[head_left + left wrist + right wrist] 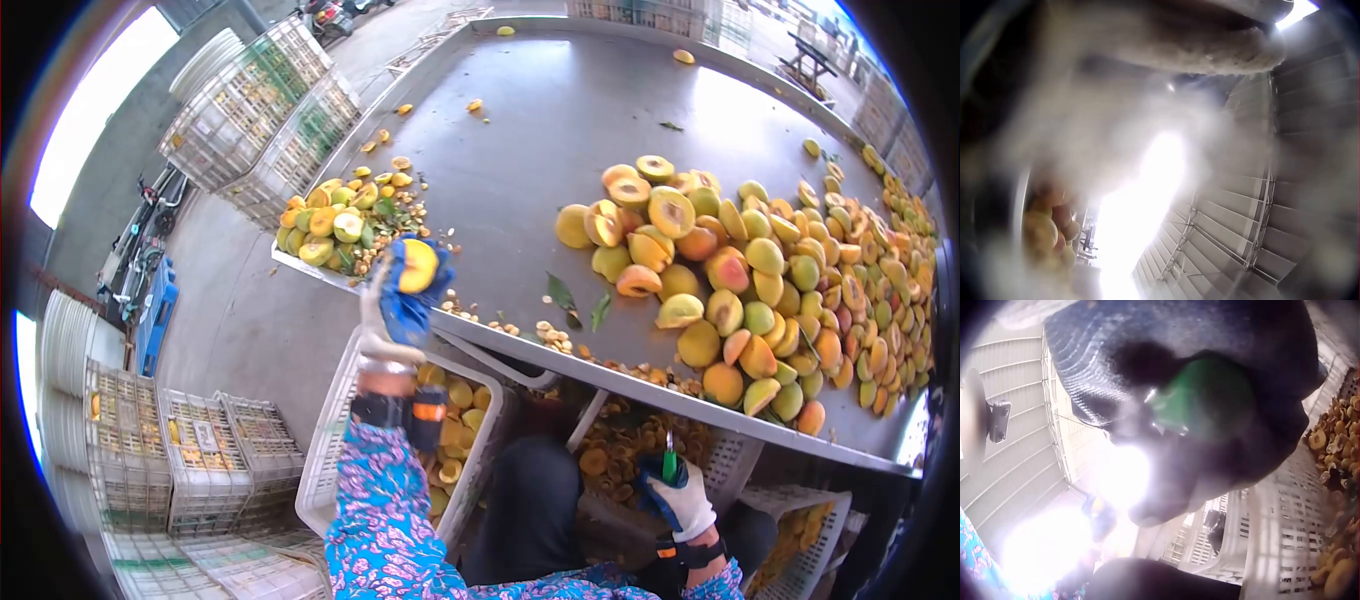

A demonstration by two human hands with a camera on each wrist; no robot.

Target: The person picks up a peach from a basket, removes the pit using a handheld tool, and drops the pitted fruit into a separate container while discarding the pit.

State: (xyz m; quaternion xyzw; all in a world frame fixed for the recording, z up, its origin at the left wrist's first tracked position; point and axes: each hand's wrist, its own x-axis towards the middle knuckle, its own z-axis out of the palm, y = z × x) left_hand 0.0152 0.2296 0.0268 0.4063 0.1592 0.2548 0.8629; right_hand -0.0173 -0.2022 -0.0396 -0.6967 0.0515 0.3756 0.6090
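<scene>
In the head view the left hand, in a white and blue glove, holds a cut yellow fruit half over the table's near edge, beside a small pile of fruit halves. Lower right, the gloved right hand grips a green-handled tool with its metal end up, above a crate of small fruit pieces. The right wrist view shows the blue glove curled round the green handle. Glare and blur cover most of the left wrist view.
A large heap of fruit covers the right of the metal table. Pits and scraps line its near edge. A white crate of fruit halves stands below the left forearm. Stacked crates stand at the left.
</scene>
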